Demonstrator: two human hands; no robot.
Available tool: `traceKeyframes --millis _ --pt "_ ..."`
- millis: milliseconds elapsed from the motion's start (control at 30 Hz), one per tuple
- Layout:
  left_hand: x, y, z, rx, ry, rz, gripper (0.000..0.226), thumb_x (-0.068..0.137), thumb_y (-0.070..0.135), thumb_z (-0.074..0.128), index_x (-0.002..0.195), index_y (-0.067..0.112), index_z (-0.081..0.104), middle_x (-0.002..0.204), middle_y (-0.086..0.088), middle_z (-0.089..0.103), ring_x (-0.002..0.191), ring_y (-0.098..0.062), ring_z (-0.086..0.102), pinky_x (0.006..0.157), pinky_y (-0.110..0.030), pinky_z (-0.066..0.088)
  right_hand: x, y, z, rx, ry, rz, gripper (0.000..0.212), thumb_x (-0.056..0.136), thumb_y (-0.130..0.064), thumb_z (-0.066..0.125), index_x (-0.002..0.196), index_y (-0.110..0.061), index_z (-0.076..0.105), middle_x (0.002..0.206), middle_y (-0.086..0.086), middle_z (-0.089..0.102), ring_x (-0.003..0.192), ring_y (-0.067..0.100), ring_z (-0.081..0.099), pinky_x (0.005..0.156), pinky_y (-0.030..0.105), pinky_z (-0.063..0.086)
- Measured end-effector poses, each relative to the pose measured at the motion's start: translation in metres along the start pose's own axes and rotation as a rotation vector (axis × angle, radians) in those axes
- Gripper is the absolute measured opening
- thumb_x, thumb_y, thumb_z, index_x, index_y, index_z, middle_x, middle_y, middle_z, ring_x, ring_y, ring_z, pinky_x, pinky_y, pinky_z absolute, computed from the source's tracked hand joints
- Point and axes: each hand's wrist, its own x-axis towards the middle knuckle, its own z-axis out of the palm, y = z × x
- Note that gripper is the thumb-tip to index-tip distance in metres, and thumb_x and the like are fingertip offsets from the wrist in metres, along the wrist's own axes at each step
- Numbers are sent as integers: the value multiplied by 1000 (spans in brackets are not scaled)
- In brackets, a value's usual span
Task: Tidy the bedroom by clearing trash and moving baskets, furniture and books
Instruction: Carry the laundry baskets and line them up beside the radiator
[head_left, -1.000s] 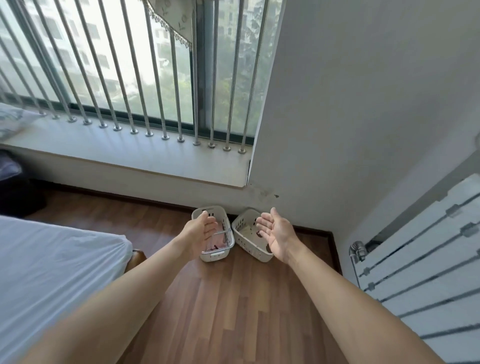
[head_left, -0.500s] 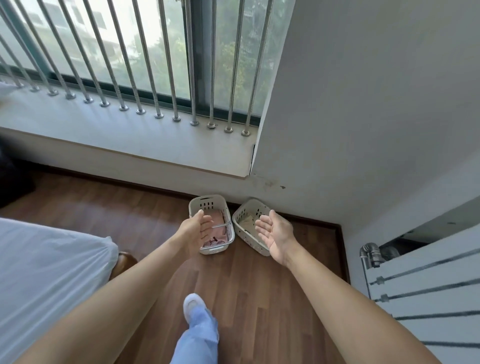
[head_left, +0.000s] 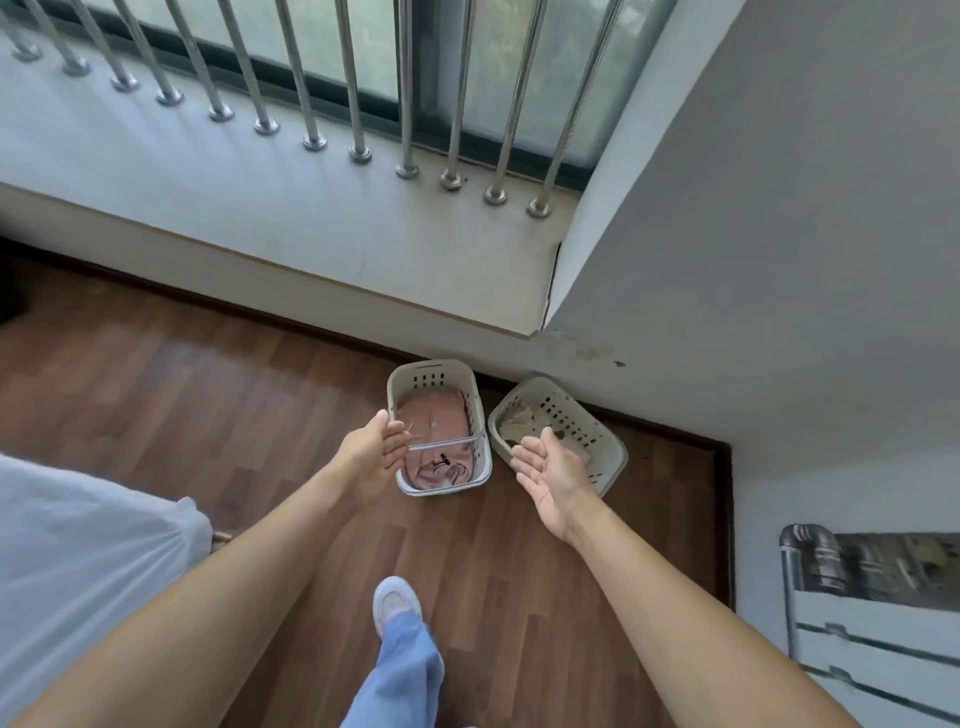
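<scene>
Two white perforated plastic baskets are set side by side on the wooden floor (head_left: 208, 395), at the foot of the wall below the window ledge (head_left: 260, 218). The left basket (head_left: 431, 376) stands upright with its long axis running near to far. It holds pink cloth (head_left: 436, 426), and a thin wire handle is laid across it. The right basket (head_left: 576, 421) is tilted, with its long axis running from far left to near right.

Both baskets lie just ahead of the hands. The left hand (head_left: 371, 457) is held at the left rim of the left basket, and the right hand (head_left: 550, 473) at the near-left corner of the right one, so each basket is matched to its nearer hand. Each grip is released, with fingers spread, palms turned inward and nothing grasped.

Whether either hand touches a rim cannot be told, since height above the floor is not shown. The right basket's near-left corner is covered by the right hand, and its pale crumpled contents are hard to identify.
</scene>
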Motion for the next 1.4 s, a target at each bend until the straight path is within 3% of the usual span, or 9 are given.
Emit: traceKeyframes --millis 467,733,833,900,967,1033,1133,1267,1400 --pt "197 -83 -23 -40 208 -141 51 104 34 27 141 1 38 147 -15 41 138 -24 36 114 -34 24 212 74 -29 -280 46 158 46 104 -20 34 143 4 34 145 19 42 135 28 41 115 36 30" --pt "311 -167 -37 20 389 -175 45 103 31 34 138 4 43 141 -6 48 131 -18 44 109 -28 30 345 154 -68 -471 73 227 44 98 -24 46 137 -4 46 130 10 55 116 19 53 109 36 37" --pt "350 -192 -42 59 460 -181 21 100 27 40 92 17 57 92 2 56 85 -11 52 73 -22 39 387 179 -81 -490 79 247 46 96 -25 50 138 -7 46 137 6 53 125 19 50 112 38 34" --pt "375 -208 -49 98 528 -185 22 96 28 46 77 20 53 84 1 51 81 -14 46 64 -23 34 412 197 -89 -497 81 267 48 97 -26 51 141 -8 43 143 6 47 132 20 44 114 41 32" --pt "395 -223 -55 109 567 -159 23 95 27 50 103 11 64 102 0 59 96 -14 51 78 -27 41 432 211 -94 -519 82 281 50 98 -26 51 144 -9 39 147 6 44 134 21 42 115 41 31" --pt "413 -235 -58 109 605 -150 38 96 25 52 127 6 56 115 -6 62 110 -17 55 93 -29 42 450 224 -97 -542 84 292 52 98 -26 51 146 -10 36 149 6 41 135 20 41 115 41 32" --pt "428 -244 -60 147 632 -155 50 95 25 55 140 8 44 139 -11 51 129 -26 48 107 -36 36 470 240 -97 -535 75 298 57 96 -27 53 147 -14 33 151 4 38 135 22 41 114 43 32" --pt "452 -260 -67 85 569 -166 38 95 17 55 132 8 51 111 -4 64 95 -18 63 91 -31 47 497 261 -96 -497 53 287 54 91 -28 58 142 -21 43 143 -1 50 129 20 49 112 45 35" --pt "467 -269 -69 8 537 -172 26 94 6 53 118 14 58 92 -2 66 78 -19 63 74 -37 54 508 265 -91 -394 16 284 15 95 -12 55 102 -24 61 110 1 67 103 19 65 99 40 49"
